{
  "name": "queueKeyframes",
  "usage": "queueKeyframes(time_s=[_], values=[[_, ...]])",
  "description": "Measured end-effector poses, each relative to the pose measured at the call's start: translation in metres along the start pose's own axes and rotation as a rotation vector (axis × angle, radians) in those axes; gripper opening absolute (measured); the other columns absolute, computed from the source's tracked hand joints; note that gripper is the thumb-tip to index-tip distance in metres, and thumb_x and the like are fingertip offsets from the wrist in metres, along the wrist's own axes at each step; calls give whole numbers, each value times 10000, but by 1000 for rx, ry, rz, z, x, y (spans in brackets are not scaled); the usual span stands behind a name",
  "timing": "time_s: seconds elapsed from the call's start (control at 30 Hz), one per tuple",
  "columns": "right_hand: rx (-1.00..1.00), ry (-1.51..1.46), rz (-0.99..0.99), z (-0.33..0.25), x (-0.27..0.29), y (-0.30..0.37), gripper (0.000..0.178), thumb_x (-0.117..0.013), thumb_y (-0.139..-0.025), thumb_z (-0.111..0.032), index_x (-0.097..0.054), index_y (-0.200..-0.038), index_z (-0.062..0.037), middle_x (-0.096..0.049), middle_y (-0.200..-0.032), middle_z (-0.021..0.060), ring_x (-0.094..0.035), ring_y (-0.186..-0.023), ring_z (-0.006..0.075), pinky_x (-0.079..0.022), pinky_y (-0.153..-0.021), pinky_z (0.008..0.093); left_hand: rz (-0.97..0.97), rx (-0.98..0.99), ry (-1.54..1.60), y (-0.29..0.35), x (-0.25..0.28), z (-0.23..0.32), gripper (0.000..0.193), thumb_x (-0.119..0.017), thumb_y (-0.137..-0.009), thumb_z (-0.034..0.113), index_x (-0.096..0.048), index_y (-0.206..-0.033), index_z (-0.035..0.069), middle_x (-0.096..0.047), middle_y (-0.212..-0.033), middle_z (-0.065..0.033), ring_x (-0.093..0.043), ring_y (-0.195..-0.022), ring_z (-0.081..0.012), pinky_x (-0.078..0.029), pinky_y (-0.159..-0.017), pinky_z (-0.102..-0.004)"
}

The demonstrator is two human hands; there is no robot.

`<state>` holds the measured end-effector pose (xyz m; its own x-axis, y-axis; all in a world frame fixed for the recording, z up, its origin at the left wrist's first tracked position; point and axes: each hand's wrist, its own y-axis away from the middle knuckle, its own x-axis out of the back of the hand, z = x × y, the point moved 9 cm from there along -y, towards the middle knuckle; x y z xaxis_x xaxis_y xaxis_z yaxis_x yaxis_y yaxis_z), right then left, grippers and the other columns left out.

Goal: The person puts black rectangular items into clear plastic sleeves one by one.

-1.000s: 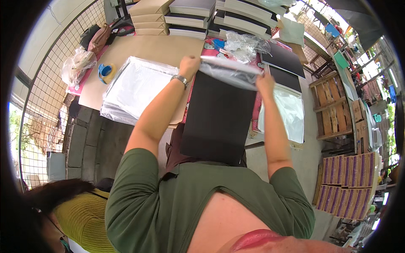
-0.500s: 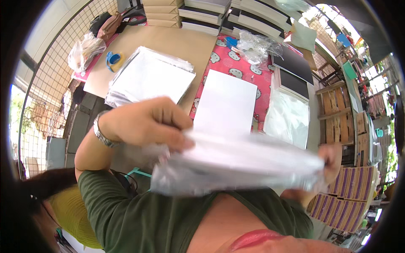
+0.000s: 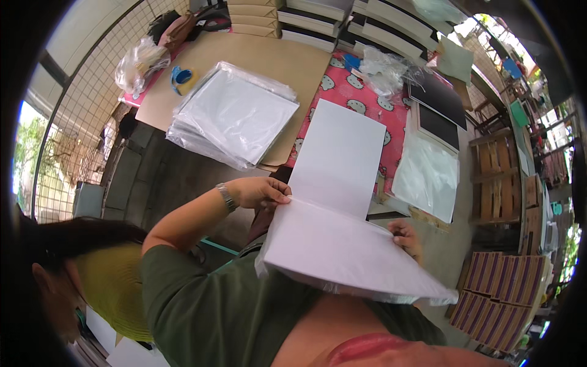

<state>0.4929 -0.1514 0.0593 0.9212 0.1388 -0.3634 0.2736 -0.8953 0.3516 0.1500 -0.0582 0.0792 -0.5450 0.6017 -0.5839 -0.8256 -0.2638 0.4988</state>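
My left hand [image 3: 262, 193] pinches the upper left corner of a clear plastic bag [image 3: 348, 257], which spreads over a white surface close to my chest. On the right edge of that bag my right hand [image 3: 406, 237] is closed with fingers curled. A blank white sheet [image 3: 339, 153] lies on the table beyond, its near end meeting the bag's upper edge between my hands. Whether the white under the plastic is the same sheet, I cannot tell. To the left rests a pile of white sheets in clear plastic [image 3: 235, 116].
Tape in a blue dispenser [image 3: 181, 79] and a plastic bag [image 3: 142, 64] stand far left. Crumpled plastic [image 3: 382, 70], black-covered stacks [image 3: 435, 125] and flat clear bags [image 3: 428, 177] lie right. Stacks [image 3: 306, 27] line the back. Another person in a yellow-green top [image 3: 116, 287] is at my left.
The bag, blurred and held across in front of me before, now lies spread out against the near end of the white sheet. Both hands have come closer together, at its upper edge.
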Motion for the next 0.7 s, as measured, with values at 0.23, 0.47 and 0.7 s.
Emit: queueKeyframes(time_s=[0.23,0.47,0.7], values=[[-129,235,368,67,76,-28,418,-656,-760,-88,-507,-1148,-43,-572,-884,54,-529,-766,105,-436,-705,225,461,-117,35,-28,101,-60,211,-614,-792,85,-565,-997,69,-560,-812,11,-506,-721,-77,-405,-653,-204],[514,296,-201,-93,-96,56,367,-624,-790,-161,-543,-1130,-47,-583,-1081,163,-514,-1080,265,-369,-963,405,81,-655,-607,69,-80,51,501,-571,-685,3,-534,-1183,37,-487,-1278,-141,-281,-1314,-217,-201,-1070,-380],[58,762,429,28,37,-43,367,-633,-791,-102,-506,-1119,5,-573,-1030,97,-533,-973,179,-426,-855,310,102,-643,-545,-6,-51,43,255,-562,-801,42,-620,-1046,0,-631,-1028,-86,-559,-996,-146,-409,-908,-298]])
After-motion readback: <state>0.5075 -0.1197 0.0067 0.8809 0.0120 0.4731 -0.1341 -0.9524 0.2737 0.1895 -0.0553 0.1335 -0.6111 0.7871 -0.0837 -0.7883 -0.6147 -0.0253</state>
